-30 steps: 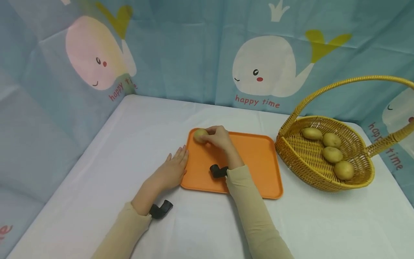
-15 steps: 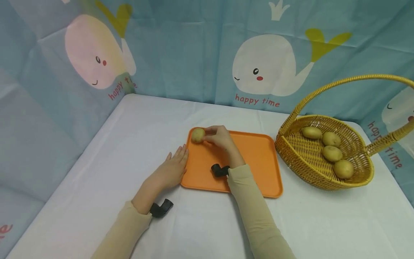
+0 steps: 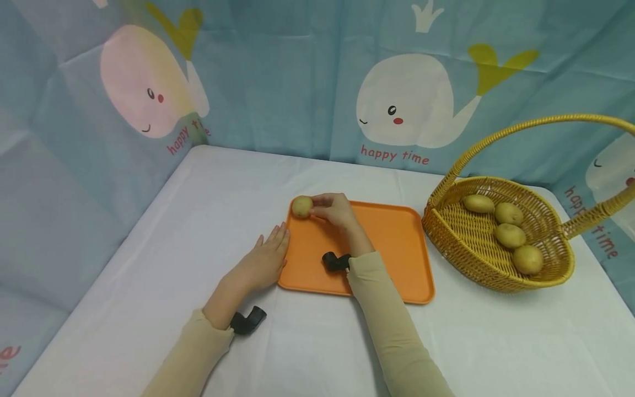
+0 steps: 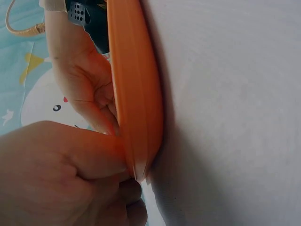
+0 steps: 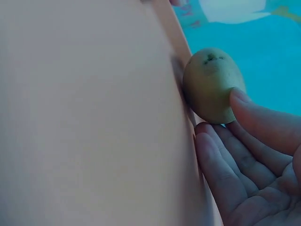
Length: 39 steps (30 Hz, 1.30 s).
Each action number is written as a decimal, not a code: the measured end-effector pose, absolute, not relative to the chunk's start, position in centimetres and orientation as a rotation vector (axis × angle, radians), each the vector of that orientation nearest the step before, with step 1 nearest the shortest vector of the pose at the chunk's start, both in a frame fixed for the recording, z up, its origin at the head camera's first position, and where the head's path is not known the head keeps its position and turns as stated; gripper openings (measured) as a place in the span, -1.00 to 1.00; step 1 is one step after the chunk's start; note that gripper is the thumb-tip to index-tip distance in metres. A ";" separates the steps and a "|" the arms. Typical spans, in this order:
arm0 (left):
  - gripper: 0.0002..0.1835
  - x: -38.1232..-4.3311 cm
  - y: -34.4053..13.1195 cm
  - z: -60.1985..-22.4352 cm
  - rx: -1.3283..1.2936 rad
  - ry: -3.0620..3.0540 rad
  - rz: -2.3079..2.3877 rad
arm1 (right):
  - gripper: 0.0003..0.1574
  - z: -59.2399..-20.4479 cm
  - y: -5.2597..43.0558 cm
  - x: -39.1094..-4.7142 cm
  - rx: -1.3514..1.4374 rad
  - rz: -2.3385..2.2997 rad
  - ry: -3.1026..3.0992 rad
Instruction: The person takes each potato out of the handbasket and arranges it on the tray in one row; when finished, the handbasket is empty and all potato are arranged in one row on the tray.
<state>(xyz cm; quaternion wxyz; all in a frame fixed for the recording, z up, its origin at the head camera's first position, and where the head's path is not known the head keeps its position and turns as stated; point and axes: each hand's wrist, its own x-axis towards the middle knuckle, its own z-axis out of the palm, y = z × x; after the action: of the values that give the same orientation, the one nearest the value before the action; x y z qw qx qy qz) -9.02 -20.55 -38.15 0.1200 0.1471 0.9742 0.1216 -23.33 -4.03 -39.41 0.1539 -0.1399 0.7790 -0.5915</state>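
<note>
A round yellow potato (image 3: 302, 207) sits in the far left corner of the orange tray (image 3: 387, 242). My right hand (image 3: 336, 212) pinches its right side with thumb and fingers. In the right wrist view, the thumb lies on the potato (image 5: 211, 80) while the other fingers of my right hand (image 5: 254, 160) reach beneath it. Straight fingers of my left hand (image 3: 265, 259) rest along the tray's left rim. Seen from the left wrist, my left hand (image 4: 61, 174) touches the corner of the tray (image 4: 136, 89), its fingertips partly hidden behind the rim.
To the right of the tray stands a yellow wicker basket (image 3: 466, 245) with a tall arched handle and several potatoes (image 3: 510, 235) inside. A white cloth (image 3: 228, 182) covers the table. Behind hangs a blue curtain (image 3: 278, 82) with whale prints.
My right hand has shifted the potato slightly left, closer to the tray's far left corner. The left hand stays at the tray's rim.
</note>
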 end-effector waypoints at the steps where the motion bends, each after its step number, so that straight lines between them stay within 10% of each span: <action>1: -0.34 -9.0 -20.6 -38.2 0.434 2.845 0.366 | -0.58 -39.5 -4.0 -23.3 -0.396 -1.704 2.224; 24: -0.17 -8.9 -21.1 -39.3 0.499 2.845 0.544 | -0.59 -37.4 0.8 -22.7 -0.382 -1.984 2.156; 39: -0.15 -8.9 -21.1 -39.6 0.491 2.843 0.580 | -0.57 -34.5 12.3 -18.3 -0.499 -1.897 2.308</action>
<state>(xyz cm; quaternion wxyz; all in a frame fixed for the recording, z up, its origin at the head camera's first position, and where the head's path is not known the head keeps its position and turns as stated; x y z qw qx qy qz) -8.93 -21.07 -39.64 0.0993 0.1660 0.9613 0.1961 -18.27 12.26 -34.50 0.0564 -0.1644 0.7607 -0.6254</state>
